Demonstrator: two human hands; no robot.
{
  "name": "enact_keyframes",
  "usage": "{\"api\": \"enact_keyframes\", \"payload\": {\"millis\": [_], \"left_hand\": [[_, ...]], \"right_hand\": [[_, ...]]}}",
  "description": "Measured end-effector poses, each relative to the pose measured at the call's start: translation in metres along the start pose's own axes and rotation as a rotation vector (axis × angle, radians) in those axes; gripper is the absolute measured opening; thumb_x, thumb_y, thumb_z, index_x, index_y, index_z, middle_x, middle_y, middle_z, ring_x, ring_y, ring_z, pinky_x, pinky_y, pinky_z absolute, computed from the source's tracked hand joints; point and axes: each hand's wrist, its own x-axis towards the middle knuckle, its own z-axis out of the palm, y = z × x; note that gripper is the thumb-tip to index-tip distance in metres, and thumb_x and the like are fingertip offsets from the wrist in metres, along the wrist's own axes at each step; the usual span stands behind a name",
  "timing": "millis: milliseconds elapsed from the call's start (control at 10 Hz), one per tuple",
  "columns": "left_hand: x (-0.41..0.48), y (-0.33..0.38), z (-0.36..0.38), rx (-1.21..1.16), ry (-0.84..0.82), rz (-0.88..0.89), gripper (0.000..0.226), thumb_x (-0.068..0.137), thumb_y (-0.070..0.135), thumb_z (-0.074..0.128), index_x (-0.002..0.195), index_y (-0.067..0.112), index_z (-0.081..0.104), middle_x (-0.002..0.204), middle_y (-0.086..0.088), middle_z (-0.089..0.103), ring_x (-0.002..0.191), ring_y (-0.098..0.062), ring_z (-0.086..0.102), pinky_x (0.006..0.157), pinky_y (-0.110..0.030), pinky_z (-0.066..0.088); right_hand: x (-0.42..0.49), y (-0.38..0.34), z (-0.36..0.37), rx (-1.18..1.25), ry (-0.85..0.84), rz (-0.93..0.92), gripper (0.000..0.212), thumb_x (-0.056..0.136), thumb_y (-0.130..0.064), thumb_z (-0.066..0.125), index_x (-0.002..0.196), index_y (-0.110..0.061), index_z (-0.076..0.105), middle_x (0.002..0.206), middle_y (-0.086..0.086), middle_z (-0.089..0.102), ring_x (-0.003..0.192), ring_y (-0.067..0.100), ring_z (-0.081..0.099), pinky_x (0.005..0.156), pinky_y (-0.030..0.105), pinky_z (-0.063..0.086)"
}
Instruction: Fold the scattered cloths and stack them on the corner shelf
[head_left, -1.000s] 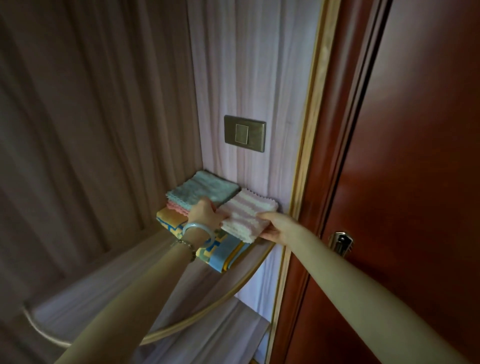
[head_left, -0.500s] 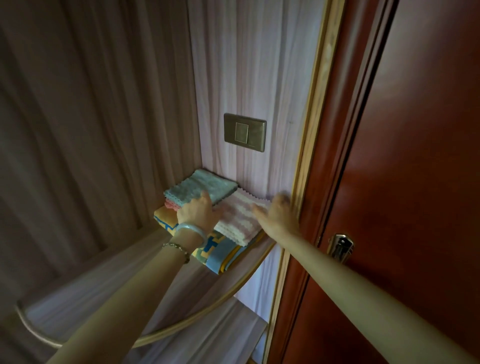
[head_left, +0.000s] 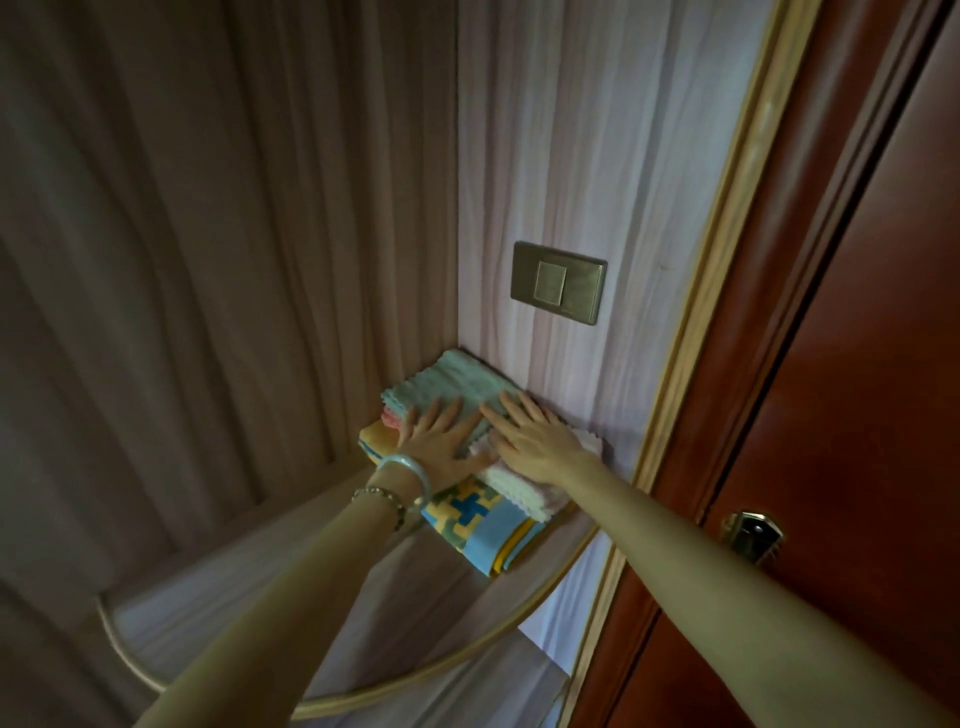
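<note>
Corner shelf (head_left: 363, 587) at wall junction, folded cloth stack (head_left: 467, 525) in its back corner, teal cloth (head_left: 447, 384) on top, left hand (head_left: 441, 434) flat, fingers spread, right hand (head_left: 530, 436) flat, fingers spread over white cloth (head_left: 524, 491), wall switch (head_left: 558, 283) above, door handle (head_left: 753, 535) far right.

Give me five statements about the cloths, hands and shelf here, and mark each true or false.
1. Both hands lie flat on the cloth stack. True: left hand, right hand.
2. The teal cloth lies at the bottom. False: it is on top; the yellow-and-blue patterned cloth is lowest.
3. The wall switch sits above the stack. True.
4. The bracelets are on the right wrist. False: left wrist.
5. The stack is on the lower shelf. False: it rests on the upper corner shelf.
</note>
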Motion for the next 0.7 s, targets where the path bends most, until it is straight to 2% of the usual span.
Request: {"api": "enact_keyframes", "payload": {"millis": [100, 200, 300, 400, 500, 600, 700], "left_hand": [[-0.001, -0.001, -0.011, -0.032, 0.042, 0.034, 0.092, 0.072, 0.086, 0.024, 0.149, 0.039, 0.007, 0.16, 0.003, 0.008, 0.147, -0.021, 0.0, 0.117, -0.049, -0.001], [-0.003, -0.012, -0.014, -0.119, 0.155, 0.023, 0.102, 0.059, 0.091, 0.016, 0.148, 0.041, 0.015, 0.158, 0.003, 0.012, 0.146, -0.022, 0.003, 0.118, -0.048, -0.001], [-0.003, -0.018, -0.001, -0.103, 0.147, -0.046, 0.107, 0.055, 0.096, 0.01, 0.148, 0.043, 0.011, 0.16, 0.002, 0.006, 0.147, -0.022, 0.0, 0.117, -0.049, -0.005], [0.0, -0.019, 0.013, -0.131, 0.124, -0.058, 0.088, 0.071, 0.087, 0.02, 0.147, 0.046, 0.002, 0.16, 0.005, -0.002, 0.147, -0.02, -0.005, 0.115, -0.052, -0.01], [-0.001, -0.015, 0.003, -0.171, 0.079, -0.073, 0.083, 0.078, 0.082, 0.031, 0.148, 0.044, 0.007, 0.16, 0.005, 0.002, 0.147, -0.02, -0.003, 0.116, -0.051, -0.007], [-0.004, -0.017, -0.018, -0.411, 0.097, -0.121, 0.097, 0.065, 0.081, 0.037, 0.147, 0.031, 0.023, 0.158, -0.001, 0.015, 0.146, -0.023, 0.009, 0.118, -0.047, 0.005], [-0.017, -0.028, -0.038, -0.837, 0.203, -0.116, 0.103, 0.064, 0.077, 0.059, 0.144, 0.02, 0.029, 0.149, -0.009, 0.028, 0.139, -0.025, 0.026, 0.115, -0.041, 0.023]], "right_hand": [[-0.012, -0.001, -0.016, 0.03, 0.066, -0.009, 0.057, 0.1, -0.039, 0.027, 0.152, -0.029, 0.005, 0.161, 0.005, 0.003, 0.147, 0.024, -0.002, 0.119, 0.043, 0.002], [-0.033, 0.002, -0.027, 0.086, 0.166, 0.04, 0.061, 0.096, -0.048, 0.035, 0.151, -0.034, 0.012, 0.16, 0.002, 0.009, 0.147, 0.024, 0.003, 0.118, 0.046, 0.008], [-0.05, -0.001, -0.009, 0.095, 0.077, 0.144, 0.059, 0.096, -0.055, 0.03, 0.149, -0.039, 0.012, 0.16, -0.003, 0.007, 0.147, 0.02, 0.004, 0.117, 0.041, 0.007], [-0.05, -0.007, 0.01, 0.036, 0.052, 0.195, 0.057, 0.098, -0.056, 0.02, 0.15, -0.038, 0.007, 0.161, -0.005, 0.002, 0.147, 0.018, 0.003, 0.117, 0.037, 0.003], [-0.047, -0.007, -0.001, 0.067, -0.063, 0.203, 0.06, 0.096, -0.059, 0.02, 0.15, -0.038, 0.005, 0.161, -0.004, -0.001, 0.147, 0.021, -0.001, 0.117, 0.042, 0.0], [-0.049, -0.009, -0.024, 0.167, 0.089, 0.174, 0.072, 0.088, -0.058, 0.044, 0.15, -0.032, 0.016, 0.158, 0.002, 0.017, 0.144, 0.027, 0.015, 0.115, 0.045, 0.015], [-0.062, -0.026, -0.052, 0.464, 0.396, 0.144, 0.079, 0.082, -0.039, 0.067, 0.148, -0.019, 0.028, 0.148, 0.008, 0.039, 0.135, 0.027, 0.035, 0.109, 0.039, 0.032]]}}
